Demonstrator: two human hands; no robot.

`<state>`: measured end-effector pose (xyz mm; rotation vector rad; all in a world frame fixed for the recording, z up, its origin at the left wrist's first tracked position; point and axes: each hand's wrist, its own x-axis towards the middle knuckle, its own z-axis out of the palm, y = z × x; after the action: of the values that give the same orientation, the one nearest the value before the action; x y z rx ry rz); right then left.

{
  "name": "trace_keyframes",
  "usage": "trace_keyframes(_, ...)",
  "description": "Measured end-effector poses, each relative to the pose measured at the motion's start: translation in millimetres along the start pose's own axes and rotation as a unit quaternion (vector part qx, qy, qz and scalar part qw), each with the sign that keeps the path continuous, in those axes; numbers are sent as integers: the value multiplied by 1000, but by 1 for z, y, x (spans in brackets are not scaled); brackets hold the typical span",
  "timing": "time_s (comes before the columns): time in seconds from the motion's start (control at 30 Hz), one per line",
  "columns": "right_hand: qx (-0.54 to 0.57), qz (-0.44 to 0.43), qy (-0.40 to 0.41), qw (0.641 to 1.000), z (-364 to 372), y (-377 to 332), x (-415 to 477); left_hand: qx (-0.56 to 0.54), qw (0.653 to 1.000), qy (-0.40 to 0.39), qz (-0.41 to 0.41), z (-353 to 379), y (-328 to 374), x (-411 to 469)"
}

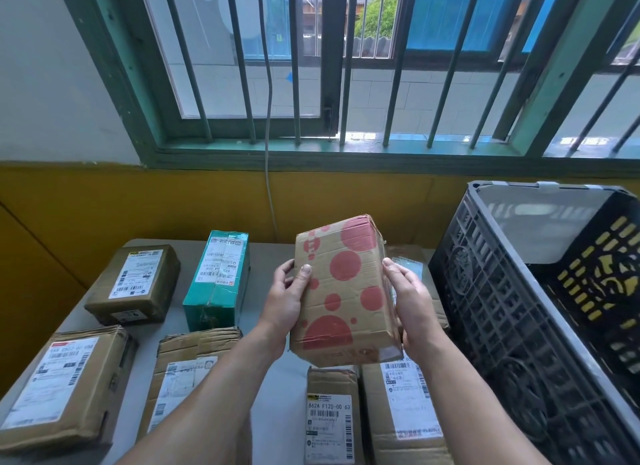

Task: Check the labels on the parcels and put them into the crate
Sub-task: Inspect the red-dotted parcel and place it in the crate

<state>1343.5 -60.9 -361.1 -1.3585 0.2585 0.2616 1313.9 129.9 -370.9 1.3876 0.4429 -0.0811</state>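
Brown parcel (135, 284): flat on the grey table (273, 256), far left, label up
Teal parcel (218, 281): just right of it, label up
Left hand (284, 302): grasps the spotted parcel's (343, 291) left edge, thumb on its front
Spotted parcel: held tilted above the table, between both hands
Right hand (412, 302): clasps its right side
Crate (502, 308): dark, slotted, far right

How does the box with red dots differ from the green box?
The box with red dots is brown cardboard; the green box is teal. The left hand and right hand hold the dotted one up; the green box rests on the table. The green box shows a white label; the dotted one shows none. Both are taped.
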Motion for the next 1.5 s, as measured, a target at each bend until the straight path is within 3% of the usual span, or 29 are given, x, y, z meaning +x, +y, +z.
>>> trace_keyframes(0.2,-16,-27,9,999,5,8,0,82,995,36,38,2,-8,3)
trace_keyframes(0.47,-20,-49,-7,999,7,4,-5,156,988,2,8,7,-11,4)
trace_keyframes(0.63,-36,-81,-26,996,7,3,-5,121,991,-53,-26,6,-9,3)
trace_keyframes(0.8,-9,-41,6,999,4,4,-4,93,993,-71,-22,4,-9,2)
trace_keyframes(1.0,-14,-27,10,1000,5,8,-4,99,993,-69,1,8,-15,-3)
trace_keyframes(1.17,-2,-39,-49,998,4,4,-5,90,992,-88,-13,12,-12,-7)
trace_keyframes(1.5,-47,-77,-47,995,12,2,-11,40,996,-73,18,15,-2,-10)
